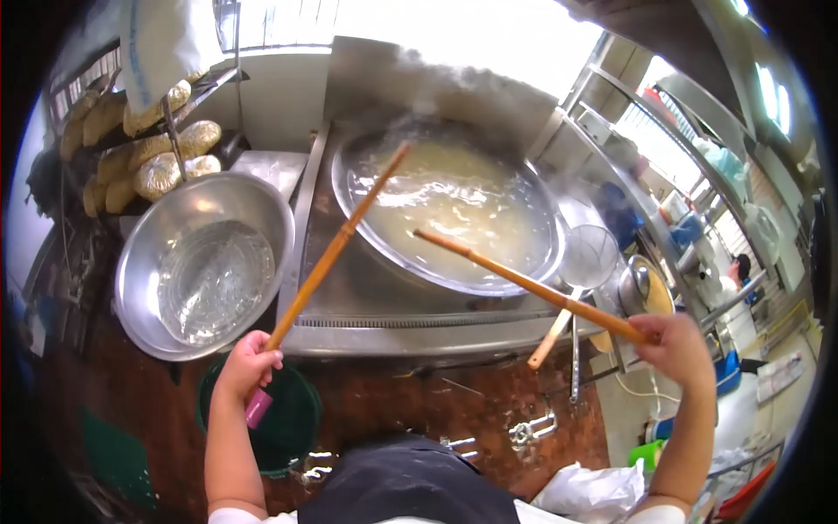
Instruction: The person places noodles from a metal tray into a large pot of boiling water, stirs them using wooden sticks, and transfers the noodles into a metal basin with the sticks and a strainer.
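A long bamboo stick (327,258) with a pink end rises from my left hand (250,365), whose fingers are wrapped round its lower part. My right hand (674,348) is closed on the end of a second bamboo stick (532,284), which points left. Both sticks slant over the stove, and their far tips are above or near a large round metal pot (559,253) of steaming, cloudy liquid (463,205). Whether either tip touches the liquid, I cannot tell.
A wide metal basin (140,271) holding clear water stands left of the stove (393,336). Below it is a green bucket (301,419). A wire strainer (590,256) and a wooden-handled tool (552,336) lie at the right. Filled bags (159,175) sit on a left rack.
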`<action>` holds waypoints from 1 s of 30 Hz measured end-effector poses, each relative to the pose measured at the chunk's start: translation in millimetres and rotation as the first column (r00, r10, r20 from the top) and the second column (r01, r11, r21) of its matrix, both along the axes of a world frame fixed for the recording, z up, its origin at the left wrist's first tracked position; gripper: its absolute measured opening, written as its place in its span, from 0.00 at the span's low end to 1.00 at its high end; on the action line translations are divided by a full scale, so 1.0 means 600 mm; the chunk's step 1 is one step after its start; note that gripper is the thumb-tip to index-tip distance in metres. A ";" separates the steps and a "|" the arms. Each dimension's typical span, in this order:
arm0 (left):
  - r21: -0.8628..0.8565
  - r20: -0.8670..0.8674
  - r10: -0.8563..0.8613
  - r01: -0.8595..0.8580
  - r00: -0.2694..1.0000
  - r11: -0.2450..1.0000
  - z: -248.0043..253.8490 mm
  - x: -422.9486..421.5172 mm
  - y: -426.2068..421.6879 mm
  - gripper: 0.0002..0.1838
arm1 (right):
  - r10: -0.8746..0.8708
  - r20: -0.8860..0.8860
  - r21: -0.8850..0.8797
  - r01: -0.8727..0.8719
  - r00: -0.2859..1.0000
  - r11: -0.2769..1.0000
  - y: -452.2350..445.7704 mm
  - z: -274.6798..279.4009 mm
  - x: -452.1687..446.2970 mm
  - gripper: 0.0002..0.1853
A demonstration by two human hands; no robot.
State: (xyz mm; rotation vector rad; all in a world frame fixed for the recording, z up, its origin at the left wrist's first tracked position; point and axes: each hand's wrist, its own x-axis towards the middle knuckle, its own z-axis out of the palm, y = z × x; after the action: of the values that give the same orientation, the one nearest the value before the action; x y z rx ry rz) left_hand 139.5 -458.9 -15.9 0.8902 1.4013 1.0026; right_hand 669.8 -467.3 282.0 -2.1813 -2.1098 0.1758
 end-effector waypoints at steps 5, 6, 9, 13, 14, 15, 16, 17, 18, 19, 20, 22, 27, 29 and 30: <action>-0.112 0.056 0.049 -0.042 0.997 0.993 0.002 0.026 0.008 0.12 | 0.170 0.381 0.012 -0.188 0.909 0.982 0.053 0.042 -0.065 0.15; -0.097 0.062 0.040 -0.034 0.997 0.995 -0.017 0.018 0.009 0.12 | 0.206 0.384 -0.007 -0.221 0.900 0.975 0.068 0.035 -0.076 0.15; -0.128 0.063 0.038 -0.030 0.997 0.991 -0.022 0.004 0.002 0.12 | 0.200 0.443 -0.170 -0.137 0.874 0.976 0.121 0.006 -0.119 0.15; -0.132 -0.015 0.043 -0.045 0.999 0.990 0.003 -0.014 0.001 0.13 | 0.184 0.454 -0.341 -0.021 0.872 0.940 0.231 -0.108 -0.152 0.16; -0.156 -0.035 0.056 -0.060 0.998 0.986 0.004 -0.018 0.002 0.16 | 0.210 0.475 -0.357 -0.031 0.855 0.934 0.259 -0.142 -0.158 0.16; -0.162 -0.004 0.098 -0.097 0.995 0.982 0.000 -0.022 0.002 0.17 | 0.234 0.495 -0.372 -0.040 0.837 0.927 0.285 -0.174 -0.165 0.17; -0.175 -0.021 0.138 -0.139 0.990 0.975 -0.001 -0.029 0.001 0.17 | 0.230 0.469 -0.369 -0.047 0.853 0.928 0.311 -0.202 -0.170 0.17; -0.188 -0.041 0.176 -0.181 0.983 0.965 0.004 -0.036 0.002 0.17 | 0.225 0.440 -0.368 -0.054 0.870 0.928 0.337 -0.230 -0.171 0.17; -0.175 -0.050 0.156 -0.162 0.987 0.971 0.019 -0.044 0.012 0.16 | 0.211 0.415 -0.349 -0.060 0.885 0.935 0.367 -0.260 -0.168 0.16; -0.163 -0.061 0.134 -0.142 0.989 0.976 0.035 -0.050 0.026 0.16 | 0.197 0.385 -0.331 -0.064 0.901 0.941 0.398 -0.291 -0.163 0.16; -0.157 -0.151 0.165 -0.188 0.975 0.969 0.045 -0.056 0.042 0.12 | 0.184 0.352 -0.314 -0.069 0.918 0.947 0.429 -0.323 -0.158 0.16; -0.123 -0.285 0.142 -0.183 0.948 0.975 0.093 -0.054 0.091 0.08 | 0.137 0.279 -0.252 -0.065 0.950 0.966 0.493 -0.387 -0.147 0.17; -0.075 -0.569 -0.028 -0.019 0.822 0.997 0.203 0.013 0.301 0.10 | 0.051 0.045 -0.127 -0.044 0.998 0.991 0.620 -0.506 -0.104 0.21; 0.041 -0.707 -0.065 0.132 0.704 0.990 0.231 0.071 0.397 0.12 | -0.003 -0.108 -0.143 -0.012 0.994 0.990 0.636 -0.522 -0.080 0.22; 0.072 -0.787 -0.081 0.221 0.612 0.973 0.226 0.089 0.449 0.13 | -0.029 -0.227 -0.129 0.000 0.973 0.992 0.632 -0.527 -0.054 0.22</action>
State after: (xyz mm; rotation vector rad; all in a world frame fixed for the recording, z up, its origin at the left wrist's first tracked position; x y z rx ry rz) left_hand 192.6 -189.6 119.5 1.6829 1.9323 0.5929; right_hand 637.2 -88.2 -34.2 -2.1238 -2.0049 0.5481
